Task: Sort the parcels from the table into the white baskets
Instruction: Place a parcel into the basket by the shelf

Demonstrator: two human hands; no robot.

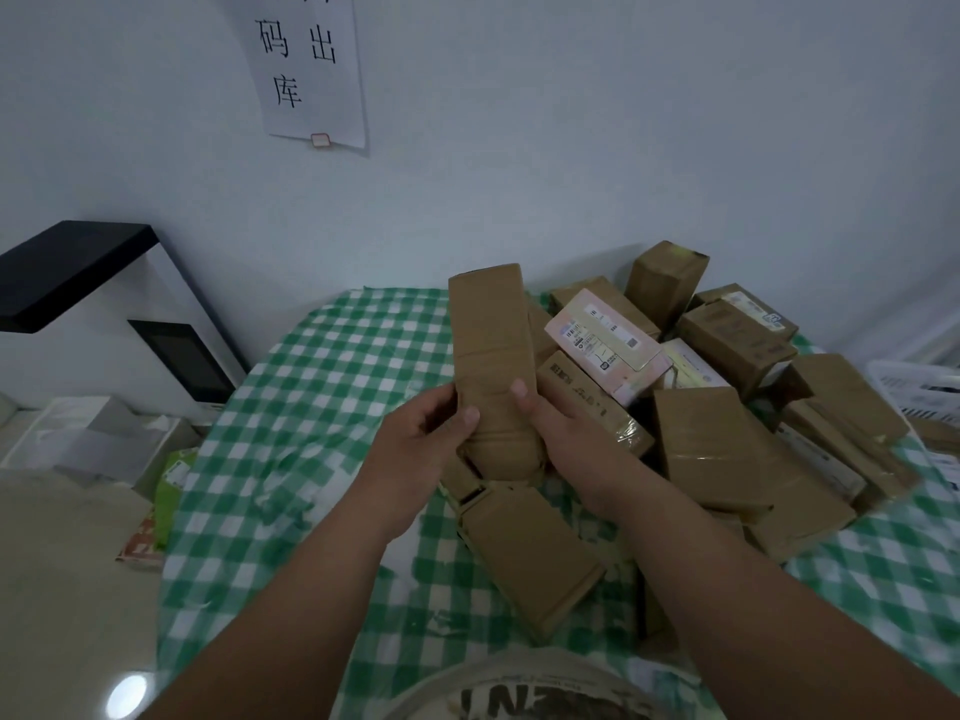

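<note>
You see a green-and-white checked cloth [332,366] over the surface. The parcels [727,449] are plain brown cardboard; one box [605,345] is pale pink with white labels. The basket [919,387] is white, the wall sheet [306,65] white with black characters.

**One head view, looking forward and down**

The single camera sits on the person's head, close above the table [322,356], facing the far wall [571,148]. Both forearms reach in from the near edge; no second view.
</note>
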